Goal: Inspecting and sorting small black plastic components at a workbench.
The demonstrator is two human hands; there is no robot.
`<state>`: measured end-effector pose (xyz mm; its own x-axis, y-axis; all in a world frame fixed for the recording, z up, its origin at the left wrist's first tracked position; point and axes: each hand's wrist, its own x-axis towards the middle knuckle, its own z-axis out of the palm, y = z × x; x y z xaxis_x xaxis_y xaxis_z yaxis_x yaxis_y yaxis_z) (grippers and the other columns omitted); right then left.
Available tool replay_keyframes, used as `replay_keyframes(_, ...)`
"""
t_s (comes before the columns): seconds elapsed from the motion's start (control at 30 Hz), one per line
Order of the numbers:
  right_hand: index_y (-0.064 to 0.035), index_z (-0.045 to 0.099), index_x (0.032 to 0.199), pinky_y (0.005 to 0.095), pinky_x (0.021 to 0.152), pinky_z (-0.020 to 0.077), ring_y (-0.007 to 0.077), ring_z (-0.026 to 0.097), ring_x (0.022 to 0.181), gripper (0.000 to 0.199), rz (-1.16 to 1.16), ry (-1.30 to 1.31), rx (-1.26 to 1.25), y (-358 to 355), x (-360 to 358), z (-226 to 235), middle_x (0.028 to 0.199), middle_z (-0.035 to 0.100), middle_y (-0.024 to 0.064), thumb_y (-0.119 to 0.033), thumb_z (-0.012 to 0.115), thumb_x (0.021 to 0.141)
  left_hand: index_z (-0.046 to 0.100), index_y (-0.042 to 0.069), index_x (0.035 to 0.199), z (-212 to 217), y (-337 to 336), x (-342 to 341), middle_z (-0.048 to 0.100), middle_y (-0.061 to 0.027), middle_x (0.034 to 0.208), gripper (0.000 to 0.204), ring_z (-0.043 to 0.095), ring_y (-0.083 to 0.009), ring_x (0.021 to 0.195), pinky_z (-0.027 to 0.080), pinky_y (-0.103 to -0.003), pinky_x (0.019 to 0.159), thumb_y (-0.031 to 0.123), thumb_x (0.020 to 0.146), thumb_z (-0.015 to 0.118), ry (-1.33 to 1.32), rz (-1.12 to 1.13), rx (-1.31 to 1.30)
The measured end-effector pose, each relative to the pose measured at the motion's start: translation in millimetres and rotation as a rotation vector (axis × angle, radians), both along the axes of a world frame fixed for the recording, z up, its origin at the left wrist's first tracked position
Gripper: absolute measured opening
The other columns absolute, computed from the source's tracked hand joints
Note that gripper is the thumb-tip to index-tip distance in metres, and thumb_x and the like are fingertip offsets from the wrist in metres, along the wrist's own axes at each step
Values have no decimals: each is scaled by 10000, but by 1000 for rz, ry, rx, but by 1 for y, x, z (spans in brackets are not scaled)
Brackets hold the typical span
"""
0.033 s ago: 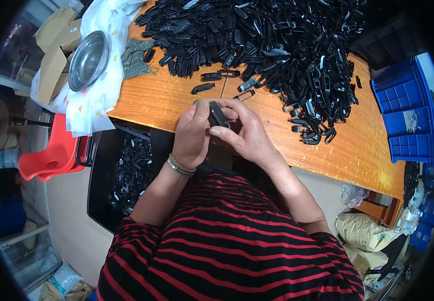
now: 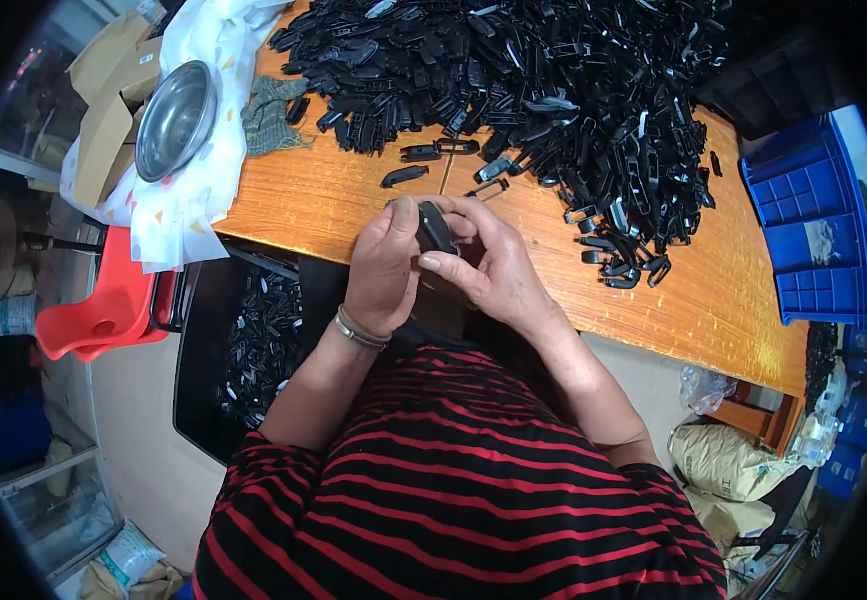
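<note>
A small black plastic part (image 2: 435,228) is held between both hands, just off the near edge of the wooden table (image 2: 283,205). My left hand (image 2: 387,262) is closed on its left side, thumb pointing up along it, with a band around that wrist. My right hand (image 2: 496,262) grips the same part from the right, its thumb tip low against it and its fingers curled over the far side. Fingers hide much of the part. Just beyond the hands lie several loose black parts, one of them a curved piece (image 2: 405,177).
A large heap of black plastic parts (image 2: 513,80) covers the table's far side. A metal bowl (image 2: 175,122) sits at left on a patterned sheet, by a grey-green cloth (image 2: 273,115). Below left are a black bin (image 2: 193,390) of parts and a red chair (image 2: 103,310); at right, a blue crate (image 2: 803,200).
</note>
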<state>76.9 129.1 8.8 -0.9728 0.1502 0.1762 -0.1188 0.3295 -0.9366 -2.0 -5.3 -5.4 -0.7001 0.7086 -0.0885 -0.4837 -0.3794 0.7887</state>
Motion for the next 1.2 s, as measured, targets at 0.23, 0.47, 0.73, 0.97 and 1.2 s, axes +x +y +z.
replay_keyframes(0.23, 7, 533, 1295, 314, 868, 507, 159, 609, 1015, 524, -46, -25, -124, 3, 1, -10, 1109, 636, 108, -195, 745, 859, 506, -26, 1189, -1, 5, 0, 668, -158, 1017, 450, 664, -222, 933, 550, -349, 857, 376, 1059, 350, 15, -21, 9)
replay_keyframes(0.47, 1, 570, 1234, 286, 814, 508, 146, 610, 943, 466, -201, 182, 137, 1, 2, -11, 1048, 628, 96, -177, 756, 846, 528, -9, 1151, -9, 6, -1, 649, -142, 1038, 407, 636, -205, 942, 521, -336, 857, 358, 1056, 382, 27, 26, 66)
replay_keyframes(0.73, 4, 614, 1058, 218, 649, 504, 83, 616, 715, 181, -146, -18, -432, -6, 8, -13, 846, 652, 39, -102, 669, 922, 562, 6, 1078, -6, 7, 2, 599, -56, 939, 359, 565, -108, 843, 479, -249, 774, 336, 1052, 424, 10, 160, 80)
replay_keyframes(0.97, -14, 617, 985, 187, 552, 460, 53, 584, 615, 106, -3, -241, -661, 0, 9, -7, 727, 639, 8, -115, 625, 956, 567, 17, 1047, -6, 8, 5, 582, -43, 889, 348, 560, -97, 768, 487, -237, 700, 342, 1045, 443, -52, 121, 80)
replay_keyframes(1.2, -23, 600, 937, 187, 544, 447, 49, 574, 604, 92, -34, -259, -630, 5, 11, -13, 685, 611, -16, -103, 645, 941, 592, 19, 1099, -10, 10, 5, 593, -13, 826, 338, 565, -68, 732, 491, -215, 679, 320, 1046, 449, -52, 50, 47)
